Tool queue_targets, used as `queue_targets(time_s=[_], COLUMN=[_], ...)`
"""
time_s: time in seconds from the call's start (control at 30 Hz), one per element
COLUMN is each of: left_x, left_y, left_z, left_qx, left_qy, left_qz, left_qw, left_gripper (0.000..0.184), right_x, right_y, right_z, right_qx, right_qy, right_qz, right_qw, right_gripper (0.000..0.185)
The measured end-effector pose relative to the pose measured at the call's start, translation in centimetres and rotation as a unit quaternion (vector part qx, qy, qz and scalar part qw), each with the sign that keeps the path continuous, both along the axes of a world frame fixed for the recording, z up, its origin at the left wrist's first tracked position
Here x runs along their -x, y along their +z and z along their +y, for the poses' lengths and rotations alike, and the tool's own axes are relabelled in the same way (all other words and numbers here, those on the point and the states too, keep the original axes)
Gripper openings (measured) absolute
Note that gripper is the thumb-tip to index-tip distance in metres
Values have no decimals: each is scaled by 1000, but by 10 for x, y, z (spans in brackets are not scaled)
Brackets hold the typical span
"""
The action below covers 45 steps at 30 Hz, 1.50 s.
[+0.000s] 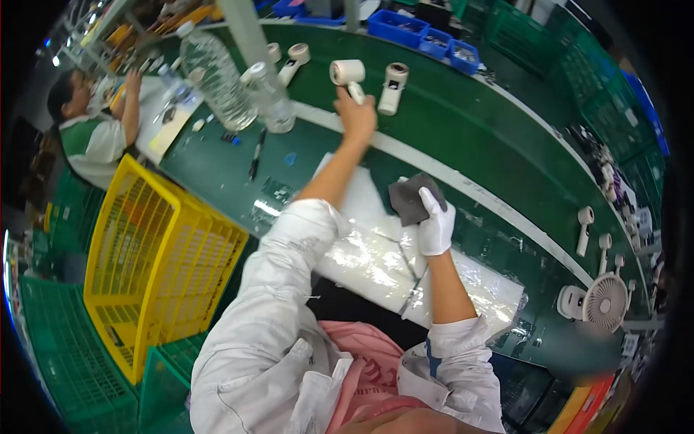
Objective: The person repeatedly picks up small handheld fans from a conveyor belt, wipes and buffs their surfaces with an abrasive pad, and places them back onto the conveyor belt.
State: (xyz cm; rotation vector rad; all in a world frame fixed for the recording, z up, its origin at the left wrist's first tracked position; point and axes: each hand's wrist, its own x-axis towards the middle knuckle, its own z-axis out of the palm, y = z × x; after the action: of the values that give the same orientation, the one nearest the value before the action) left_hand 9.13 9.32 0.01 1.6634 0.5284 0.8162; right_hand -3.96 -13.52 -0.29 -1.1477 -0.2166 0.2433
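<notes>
My bare left hand (pixel 356 117) reaches across to the green belt, its fingers closed around the handle of a white handheld fan (pixel 348 71). Right beside it, another handheld fan (pixel 392 88) lies on the belt. My right hand (pixel 437 226), in a white glove, grips a dark grey cloth or foam pad (pixel 413 200) between thumb and fingers. Beneath that hand, clear plastic bags (pixel 372 253) are spread over the bench. The fingers on the far side of the pad are hidden.
Two plastic bottles (pixel 217 81) and a pen (pixel 256 154) are at the left. A yellow crate (pixel 170 267) stands beside the bench. More handheld fans (pixel 584 230) and a round-headed fan (pixel 606 301) are at the right. A co-worker (pixel 94 134) sits at the far left.
</notes>
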Motion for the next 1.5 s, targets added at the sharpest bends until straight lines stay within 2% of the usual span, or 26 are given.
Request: queue_targets(time_s=[0.07,0.13,0.17,0.27,0.3,0.33,0.43,0.47,0.53,0.63,0.7,0.77,0.87,0.97,1.07,1.1,1.13,1.2,1.33,1.5], left_x=[-45,-75,-78,-99,-100,-101,-104,-107,-116,-128,-103,-55,0,56,94,102,108,119,124,122], left_y=[-12,-18,-4,-23,-21,-20,-12,-3,-9,-21,-11,17,29,31,22,19,16,15,14,14], left_z=[37,67,68,88,79,69,42,26,12,19,2,-26,-47,-75,-93,-97,-102,-112,-118,-116], left_qx=[-176,-291,-294,-365,-378,-389,-444,-419,-352,-317,-155,-5,7,86,119,143,141,188,182,193], left_qy=[39,58,64,54,115,176,133,48,-80,-112,-247,-352,-425,-475,-510,-539,-550,-566,-611,-606], left_qz=[106,140,180,304,316,327,240,331,403,342,168,36,7,-57,-26,-4,9,35,42,30], left_qw=[978,945,936,879,862,843,853,844,841,877,942,935,905,874,852,830,823,802,769,771], left_gripper=[92,89,81,60,61,63,70,71,65,55,49,46,52,58,70,75,90,97,97,97], right_x=[-8,-23,-32,-48,-53,-56,-68,-73,-73,-69,-69,-70,-74,-72,-64,-62,-57,-44,-30,-31], right_y=[2,-15,-27,-38,-30,-21,-16,-27,-28,-21,-15,-19,-25,-23,-14,-11,-9,0,9,8], right_z=[-8,-17,-22,-38,-44,-50,-60,-61,-60,-59,-62,-64,-66,-64,-58,-54,-54,-57,-53,-54], right_qx=[-27,-107,-170,-149,-293,-329,-402,-407,-398,-369,-370,-373,-369,-336,-257,-184,-110,41,25,3], right_qy=[-16,-28,-33,-77,-39,-39,-38,-37,-29,-18,-44,-70,-96,-154,-235,-293,-315,-354,-359,-358], right_qz=[16,68,90,29,96,122,178,182,173,141,146,139,122,111,70,38,22,-7,-62,-43], right_qw=[999,992,981,985,950,936,898,895,901,919,916,915,916,922,935,937,942,934,931,933], right_gripper=[39,38,35,33,31,30,30,31,33,35,35,36,35,35,36,30,30,31,34,33])
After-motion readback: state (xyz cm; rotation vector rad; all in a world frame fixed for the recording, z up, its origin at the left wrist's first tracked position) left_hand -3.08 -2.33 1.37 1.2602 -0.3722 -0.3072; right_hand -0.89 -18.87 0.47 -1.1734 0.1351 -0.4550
